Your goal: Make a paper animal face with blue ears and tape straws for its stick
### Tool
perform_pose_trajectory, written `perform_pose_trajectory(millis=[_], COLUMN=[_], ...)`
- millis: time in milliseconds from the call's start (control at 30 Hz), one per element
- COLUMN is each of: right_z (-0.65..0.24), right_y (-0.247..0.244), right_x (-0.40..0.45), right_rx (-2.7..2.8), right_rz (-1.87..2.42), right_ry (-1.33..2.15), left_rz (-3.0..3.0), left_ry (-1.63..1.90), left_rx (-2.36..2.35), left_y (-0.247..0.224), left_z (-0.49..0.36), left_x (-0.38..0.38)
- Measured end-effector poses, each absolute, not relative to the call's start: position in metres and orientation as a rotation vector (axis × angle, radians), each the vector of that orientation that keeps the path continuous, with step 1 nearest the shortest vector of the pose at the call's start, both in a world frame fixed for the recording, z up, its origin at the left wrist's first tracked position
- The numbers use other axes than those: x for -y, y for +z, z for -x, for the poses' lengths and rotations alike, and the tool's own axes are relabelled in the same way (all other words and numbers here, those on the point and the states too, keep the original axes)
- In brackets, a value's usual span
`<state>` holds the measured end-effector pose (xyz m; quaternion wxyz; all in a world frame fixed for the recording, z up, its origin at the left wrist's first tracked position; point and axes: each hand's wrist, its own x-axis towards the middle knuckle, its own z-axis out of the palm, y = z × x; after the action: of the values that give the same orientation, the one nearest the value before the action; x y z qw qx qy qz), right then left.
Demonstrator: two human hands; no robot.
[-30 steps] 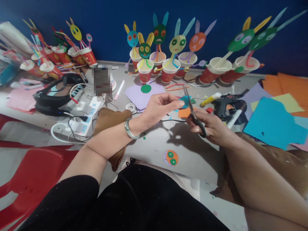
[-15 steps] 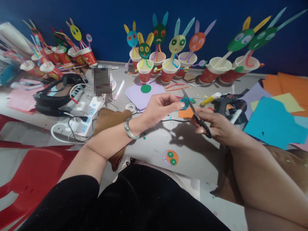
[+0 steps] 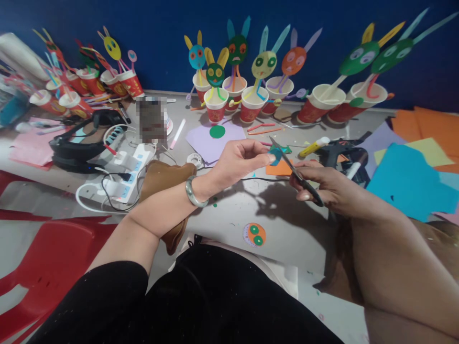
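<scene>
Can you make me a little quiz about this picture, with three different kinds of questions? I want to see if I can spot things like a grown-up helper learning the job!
1. What tool does the right hand hold?
2. True or false: the left hand is holding a paper cup.
3. Fill in the blank: the green circle lies on ____ paper.

Key:
1. The scissors.
2. False. It pinches a small piece of blue paper.
3. Purple. The purple paper shows around the circle.
</scene>
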<state>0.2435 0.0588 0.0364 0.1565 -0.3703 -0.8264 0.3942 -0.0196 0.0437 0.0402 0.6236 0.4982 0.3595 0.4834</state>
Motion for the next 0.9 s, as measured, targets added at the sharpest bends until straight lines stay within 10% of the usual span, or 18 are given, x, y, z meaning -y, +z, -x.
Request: perform_pose_trajectory(millis=[900], right_z=[-0.239], right_y=[0.038], right_x=[-0.058], right_rx=[1.908], right_rz=[1.074], right_ry=[1.27], left_rz=[-1.056], left_ry=[1.066], left_rx=[-0.866], left_y=[0.03], left_z=[0.016], left_x=[-0.046])
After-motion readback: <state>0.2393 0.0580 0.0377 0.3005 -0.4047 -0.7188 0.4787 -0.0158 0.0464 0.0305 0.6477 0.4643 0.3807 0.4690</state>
